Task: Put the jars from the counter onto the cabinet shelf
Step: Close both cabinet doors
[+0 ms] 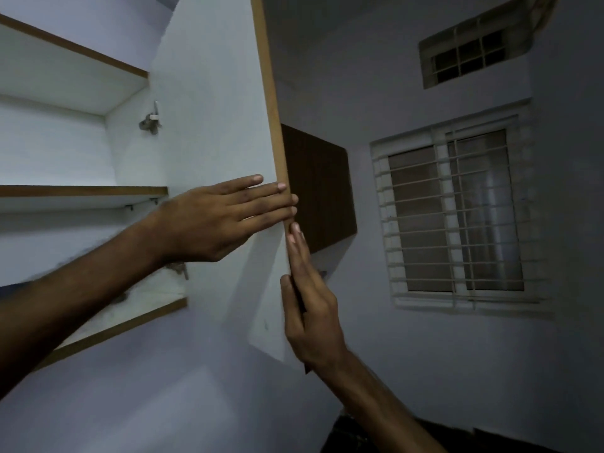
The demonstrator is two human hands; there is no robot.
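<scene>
The wall cabinet stands open, its white door (209,103) swung out toward me with a brown edge strip. My left hand (215,220) lies flat on the door's inner face, fingertips reaching the edge. My right hand (309,308) pinches the door's edge lower down, thumb on the inner side, fingers on the outer side. Bare white shelves (81,191) with brown front strips show inside the cabinet at the left. No jars are in view.
A dark brown cabinet (320,188) hangs on the wall behind the door. A barred window (454,217) and a small vent (470,57) sit on the right wall. A dark surface (359,433) shows at the bottom.
</scene>
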